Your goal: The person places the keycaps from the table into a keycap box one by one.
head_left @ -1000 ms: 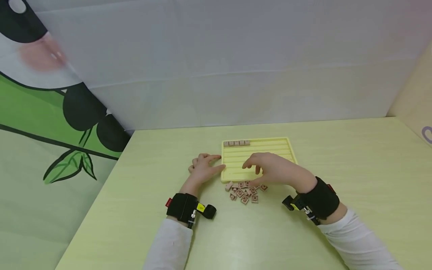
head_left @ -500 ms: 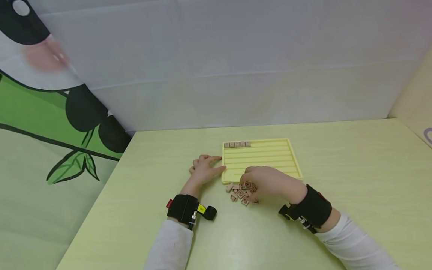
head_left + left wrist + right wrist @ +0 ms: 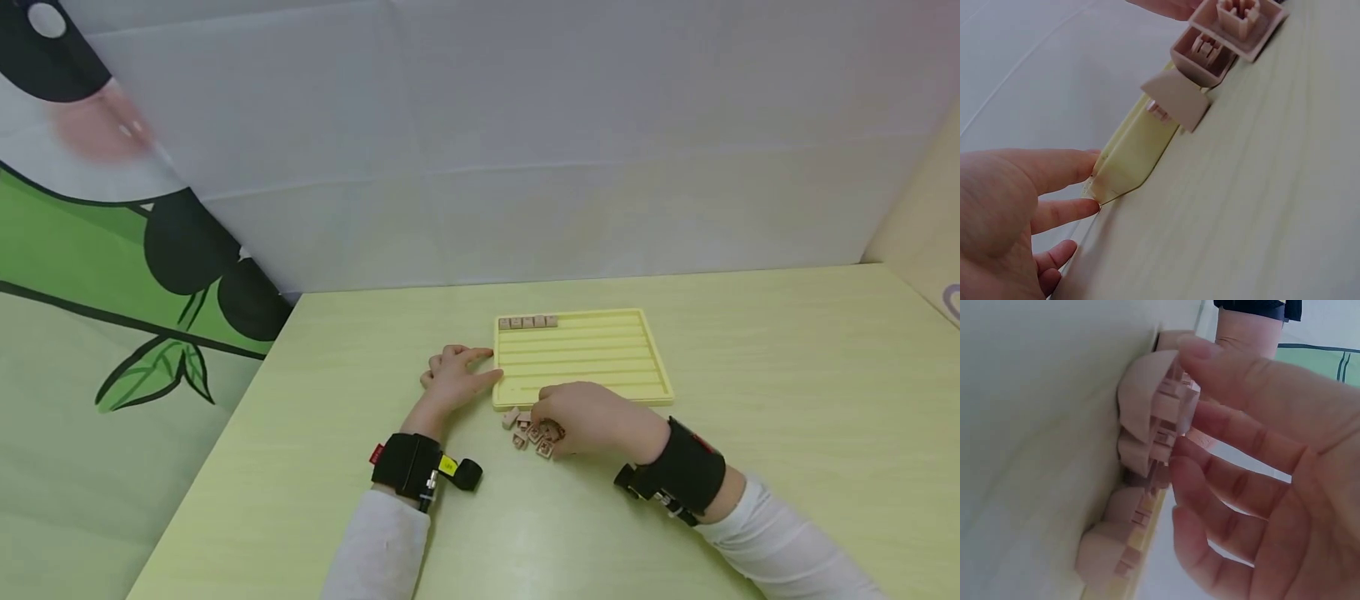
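In the head view, my left hand lies at the left edge of a yellow ridged tray, its thumb and fingertips touching the side. The left wrist view shows those fingers extended against the tray's corner. My right hand reaches down into a small pile of pinkish-beige keycaps in front of the tray. In the right wrist view, thumb and bent fingers surround several keycaps, several with hollow undersides showing. I cannot tell whether one is pinched. A row of keycaps stands in the tray's top left groove.
The tray and pile rest on a pale wooden table. A white cloth wall rises behind it, and a cartoon-printed hanging is at the left. Each wrist wears a black strap with a small camera.
My right hand has moved from above the tray down to the keycap pile, now covering its right part. The left hand stays at the tray's edge.
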A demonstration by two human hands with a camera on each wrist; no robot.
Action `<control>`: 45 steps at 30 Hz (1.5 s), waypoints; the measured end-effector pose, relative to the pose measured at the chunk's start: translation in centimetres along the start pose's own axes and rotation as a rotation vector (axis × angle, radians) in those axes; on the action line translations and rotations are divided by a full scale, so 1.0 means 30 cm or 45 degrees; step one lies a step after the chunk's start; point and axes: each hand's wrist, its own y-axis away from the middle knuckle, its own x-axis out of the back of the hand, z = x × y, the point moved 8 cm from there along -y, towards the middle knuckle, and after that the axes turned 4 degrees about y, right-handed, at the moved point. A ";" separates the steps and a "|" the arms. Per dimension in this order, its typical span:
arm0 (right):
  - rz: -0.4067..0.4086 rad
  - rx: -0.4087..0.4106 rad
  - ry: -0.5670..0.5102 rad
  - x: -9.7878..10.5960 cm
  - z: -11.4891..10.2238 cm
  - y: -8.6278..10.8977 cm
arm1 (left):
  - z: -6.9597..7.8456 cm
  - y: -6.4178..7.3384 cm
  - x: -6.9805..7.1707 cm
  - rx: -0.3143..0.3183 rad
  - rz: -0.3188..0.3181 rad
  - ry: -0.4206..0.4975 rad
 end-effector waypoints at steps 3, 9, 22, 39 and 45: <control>0.008 0.027 0.031 0.006 0.013 -0.010 | 0.007 -0.013 -0.001 0.008 0.015 0.006; 0.006 0.077 0.056 0.016 0.046 -0.021 | 0.019 -0.040 -0.006 0.025 0.040 0.007; -0.025 0.105 0.025 0.060 0.114 -0.034 | 0.042 -0.084 -0.014 0.049 0.073 0.026; 0.329 0.229 -0.280 0.253 0.210 -0.023 | 0.055 -0.118 -0.018 0.076 0.101 0.008; 0.355 0.246 -0.286 0.265 0.221 -0.024 | 0.056 -0.128 -0.022 0.082 0.109 0.010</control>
